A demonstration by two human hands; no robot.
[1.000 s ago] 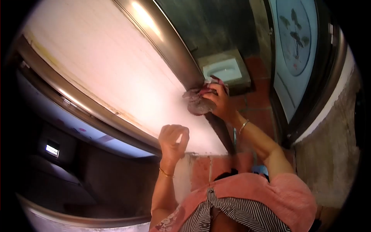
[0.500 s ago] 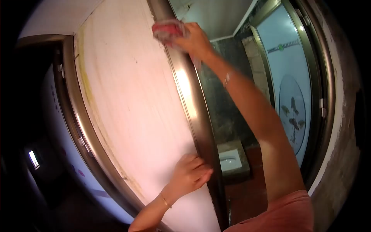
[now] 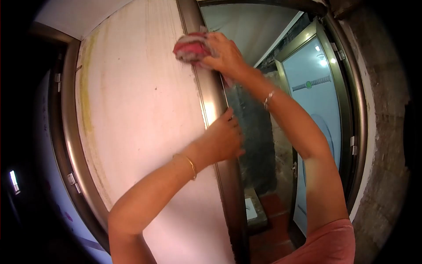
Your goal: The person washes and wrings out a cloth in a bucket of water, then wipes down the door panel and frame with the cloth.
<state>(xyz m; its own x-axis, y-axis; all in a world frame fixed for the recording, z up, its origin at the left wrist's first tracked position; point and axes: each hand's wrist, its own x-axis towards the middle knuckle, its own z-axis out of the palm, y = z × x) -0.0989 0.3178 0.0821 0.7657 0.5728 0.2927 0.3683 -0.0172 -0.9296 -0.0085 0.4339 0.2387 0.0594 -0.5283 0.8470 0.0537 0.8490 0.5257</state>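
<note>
right hand (image 3: 225,52), raised: fingers bent around a bunched red-and-grey soft fabric cloth (image 3: 192,49), gripping its near side; the cloth bulges out beyond the fingertips. left hand (image 3: 223,137), below the right: fingers half curled, no object showing; the palm is hidden, so whether it holds anything or touches the surface behind it cannot be told.

the cloth lies against the upper part of a bronze-coloured, glossy metal door frame (image 3: 212,100), which passes behind both hands. judged by its loose folds, the cloth should be light, limp and not fragile; whether it is damp cannot be told. it is best held by the gathered middle, palm behind it, with trailing folds tucked in. the frame, by contrast, looks rigid, smooth and perhaps slippery.

to the left of the hands: a pale, stained plaster wall (image 3: 140,97) and, past it, a 2nd bronze-coloured metal frame (image 3: 74,127). to the right, beyond the right forearm: a pale blue glass door panel (image 3: 310,72) in a metal surround. below and beyond the left hand: a white ceramic floor fixture (image 3: 250,209), partly hidden, beside red floor tiles (image 3: 276,211).
</note>
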